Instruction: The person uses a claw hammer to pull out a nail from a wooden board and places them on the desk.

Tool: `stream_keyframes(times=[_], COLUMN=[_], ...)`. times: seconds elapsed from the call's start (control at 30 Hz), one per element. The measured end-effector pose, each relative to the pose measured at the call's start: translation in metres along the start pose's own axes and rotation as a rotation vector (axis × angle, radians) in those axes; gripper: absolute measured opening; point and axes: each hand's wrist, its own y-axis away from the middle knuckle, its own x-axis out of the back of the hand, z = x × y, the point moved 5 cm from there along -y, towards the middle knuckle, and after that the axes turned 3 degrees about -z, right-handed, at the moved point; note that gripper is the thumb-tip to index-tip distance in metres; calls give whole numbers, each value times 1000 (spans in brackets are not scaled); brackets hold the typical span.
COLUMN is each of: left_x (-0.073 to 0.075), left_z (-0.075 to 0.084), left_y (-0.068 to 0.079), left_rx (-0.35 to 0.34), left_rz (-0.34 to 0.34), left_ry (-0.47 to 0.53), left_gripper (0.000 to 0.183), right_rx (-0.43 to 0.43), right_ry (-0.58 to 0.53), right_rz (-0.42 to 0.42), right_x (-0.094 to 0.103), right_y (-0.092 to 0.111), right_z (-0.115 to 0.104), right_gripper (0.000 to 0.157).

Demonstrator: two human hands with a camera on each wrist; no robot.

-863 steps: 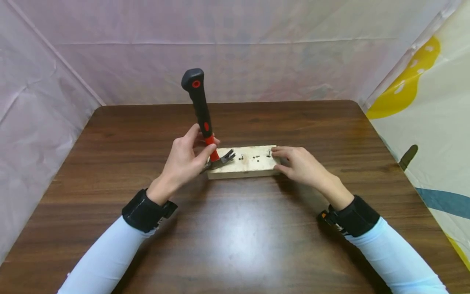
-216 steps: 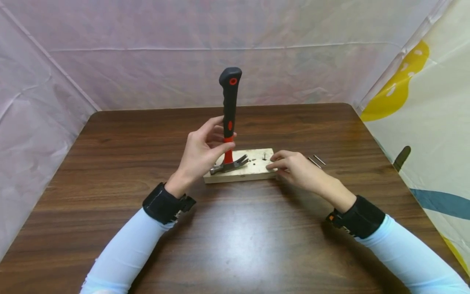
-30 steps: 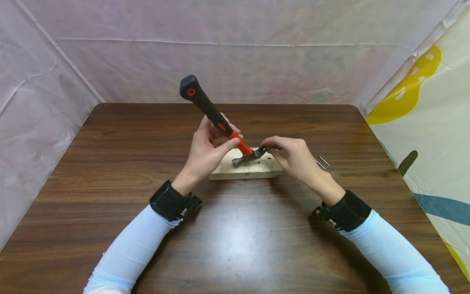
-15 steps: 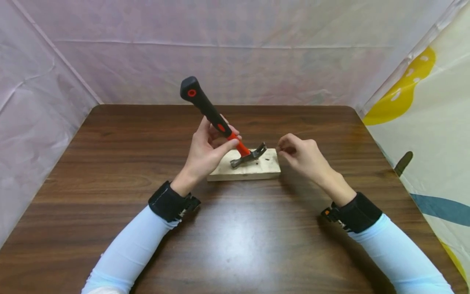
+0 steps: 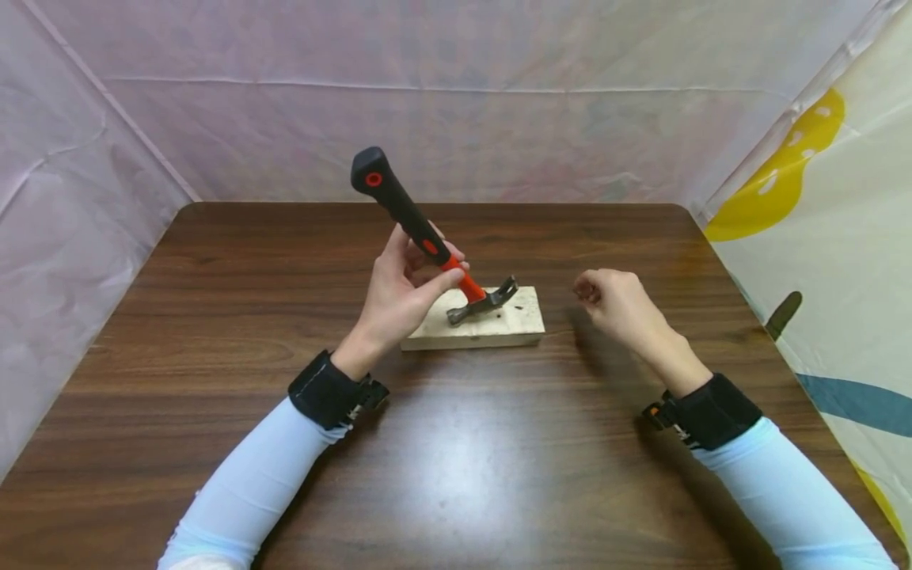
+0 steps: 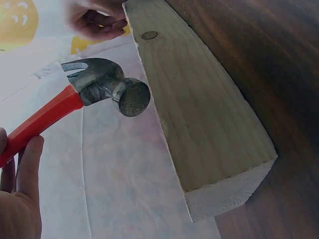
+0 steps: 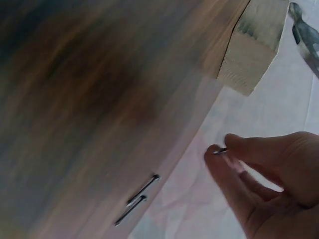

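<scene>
My left hand (image 5: 402, 301) grips a claw hammer (image 5: 406, 218) by the red neck below its black handle. The hammer leans left, its head low over a pale wooden block (image 5: 527, 317); in the left wrist view the steel head (image 6: 107, 87) shows beside the block. Dark holes mark the block's top. To the right of the block, above the table, my right hand (image 5: 620, 309) is curled. In the right wrist view its thumb and forefinger pinch a small metal nail (image 7: 220, 150), mostly covered by the fingers.
Two loose nails (image 7: 143, 190) lie side by side on the brown wooden table (image 5: 249, 380), near my right hand; the head view does not show them. Pale cloth (image 5: 456, 127) hangs behind the table, and a patterned sheet (image 5: 841, 301) is at the right.
The nail that stood in the block's right part seven seconds ago is out. Over the last second my right hand moves from the hammer's claw rightward, off the block. The left hand and hammer stay put.
</scene>
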Motion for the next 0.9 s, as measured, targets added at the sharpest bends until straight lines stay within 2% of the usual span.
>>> stream_keyframes(times=[0.07,0.17,0.33,0.47,0.7,0.9], left_x=[1,0,-4,-5,-5,-4], left_z=[-4,1,16,18,17,18], left_y=[0,0,0,-1,0,0], left_rx=[-5,-4,-21,-21,18,4], left_rz=[0,0,-6,-7,-7,-5], left_ry=[2,8,-9,-15,0,-29], left_gripper=[45,45,43,43,43,43], right_rx=[-45,-120,-202,-241,-288,-307], right_ry=[28,53,52,57,76,101], right_rz=[-29,-82,-141,-169,-198,-221], right_x=[0,-1,0,2,4,3], right_y=[1,2,7,10,11,11], right_z=[8,18,29,33,40,45], right_gripper=[19,19,17,17,18,20])
